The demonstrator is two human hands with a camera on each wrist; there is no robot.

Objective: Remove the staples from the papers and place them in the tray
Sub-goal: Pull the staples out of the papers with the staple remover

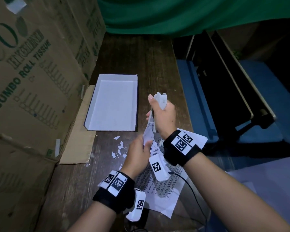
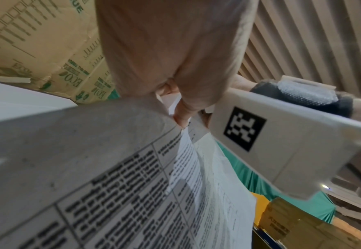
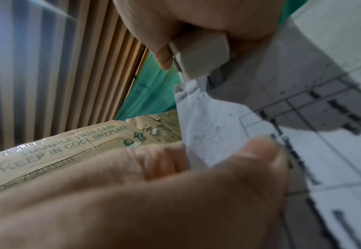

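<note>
A white, empty-looking tray (image 1: 112,104) lies on the dark wooden table. In front of it my left hand (image 1: 145,144) pinches the top corner of the printed papers (image 1: 161,186) and lifts it off the table. Thumb and fingers close on the sheet edge (image 2: 181,116). My right hand (image 1: 155,106) grips a white staple remover (image 1: 161,101), whose lower end (image 3: 196,55) meets the torn paper corner (image 3: 209,121). The left thumb (image 3: 260,151) lies on that corner. No staple shows in any view.
Torn paper scraps (image 1: 119,148) lie left of my left hand. Tall cardboard boxes (image 1: 32,81) wall off the left side, and a green cloth (image 1: 191,14) hangs at the back. Blue chairs (image 1: 206,104) stand beyond the table's right edge. A black cable (image 1: 191,186) crosses the papers.
</note>
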